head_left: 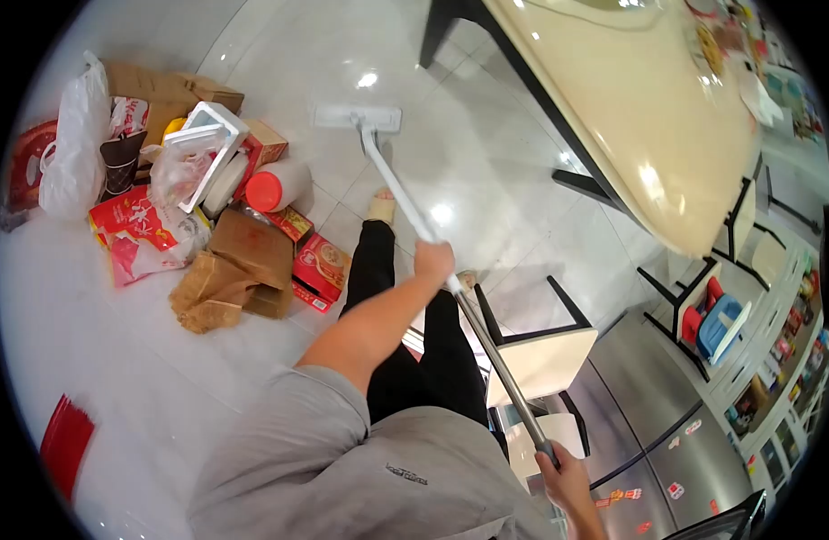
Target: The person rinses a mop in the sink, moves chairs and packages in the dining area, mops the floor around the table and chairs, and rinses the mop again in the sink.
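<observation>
A flat mop (403, 193) runs diagonally through the head view. Its pale rectangular head (378, 117) lies on the tiled floor, beyond my feet. My left hand (434, 262) is wrapped around the middle of the pole, where white tubing meets bare metal. Down at the dark grip end of the pole, my right hand (566, 477) is closed around it. To the left of the mop lies a pile with a red-lidded jar (265, 191), a red box (321, 270) and a brown paper bag (243, 265).
A cream table (630, 117) with dark legs fills the upper right. A chair (545, 360) stands close by my right leg, in front of a steel fridge (648, 414). White plastic bags (77, 144) and a white foam tray (218, 148) belong to the pile on the left.
</observation>
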A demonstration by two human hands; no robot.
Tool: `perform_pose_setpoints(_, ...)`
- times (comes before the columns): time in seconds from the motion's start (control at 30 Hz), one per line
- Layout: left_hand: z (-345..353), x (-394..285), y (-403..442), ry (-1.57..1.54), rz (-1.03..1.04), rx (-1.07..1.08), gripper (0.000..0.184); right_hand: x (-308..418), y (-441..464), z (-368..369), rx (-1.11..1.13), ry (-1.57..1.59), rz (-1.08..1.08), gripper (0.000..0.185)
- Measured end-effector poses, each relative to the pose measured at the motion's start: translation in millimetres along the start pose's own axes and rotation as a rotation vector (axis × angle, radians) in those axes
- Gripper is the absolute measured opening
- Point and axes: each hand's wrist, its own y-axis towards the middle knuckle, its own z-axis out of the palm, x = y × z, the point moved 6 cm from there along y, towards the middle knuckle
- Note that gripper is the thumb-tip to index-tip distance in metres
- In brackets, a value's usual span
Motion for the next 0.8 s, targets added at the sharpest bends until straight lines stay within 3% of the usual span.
perform_pose_setpoints(0.2,125,71,-144,-0.014,-0.061,0.043,0.048,-131,-91,-18,-0.085,-0.007,0.180,0.022)
perform_pose_setpoints(0.3,152,93,-145,0.004,-0.068,0.096,0.049,-192,-87,-14,-0.071,0.001,0.186,0.030)
perform_pose_setpoints(0.4,137,65,-153,0.035,-0.129,0.263,0.045,-197,-62,-10,-0.029,0.073,0.098,0.030)
perform_pose_setpoints(0.47,145,92,-82,0.100,0.017,0.055,0.041,-181,-43,-6,0.019,0.145,0.063,0.030)
perform_pose_setpoints(0.53,125,72,-35,0.212,0.196,-0.029,0.038,-154,-14,-1,0.048,0.161,-0.003,0.031)
perform_pose_setpoints(0.6,76,22,-42,0.172,0.112,-0.026,0.037,-129,17,11,0.085,0.170,-0.070,0.033)
perform_pose_setpoints(0.67,52,16,18,0.175,0.144,-0.139,0.035,-99,44,22,0.063,0.165,-0.227,0.037)
perform_pose_setpoints(0.73,13,-8,26,0.194,0.184,-0.288,0.033,-72,65,35,0.121,0.113,-0.222,0.039)
perform_pose_setpoints(0.8,-5,-22,11,0.247,0.177,-0.245,0.032,-59,69,48,0.125,0.032,-0.305,0.042)
